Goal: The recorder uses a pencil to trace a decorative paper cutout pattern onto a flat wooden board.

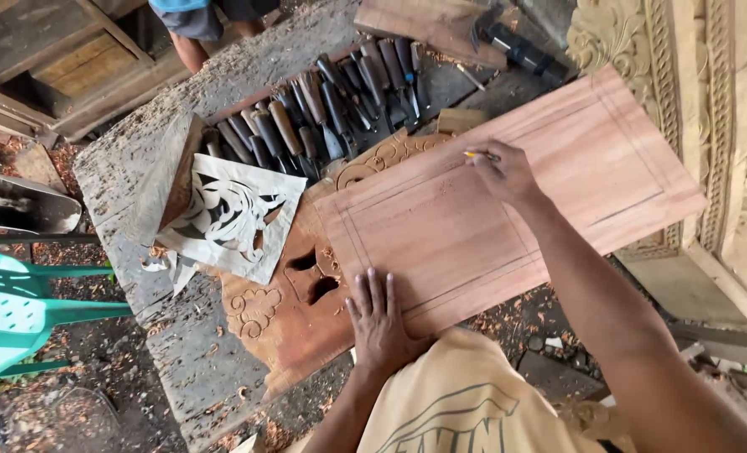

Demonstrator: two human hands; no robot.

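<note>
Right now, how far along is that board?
Done: a pencilled border runs around the board. In hand: the right hand holds a pencil at the far edge, and the left hand presses flat on the near edge. Left: the middle is bare, with no carving; the chisels lie unused.

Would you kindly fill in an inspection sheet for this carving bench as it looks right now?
Surface: worn wooden workbench, pitted and dusted with shavings.
Job's things: flat reddish wooden panel with ruled border lines, lying over a carved board; pencil held at the panel's far edge.
Clutter: row of carving chisels, paper cut-out stencil, mallet, small wood block.
Grippers: left hand flat on the panel's near edge; right hand gripping the pencil.
Cables: nothing seen.
Surroundings: ornately carved frame at right, green plastic chair at left, another person's legs beyond the bench, wood chips on the ground.
</note>
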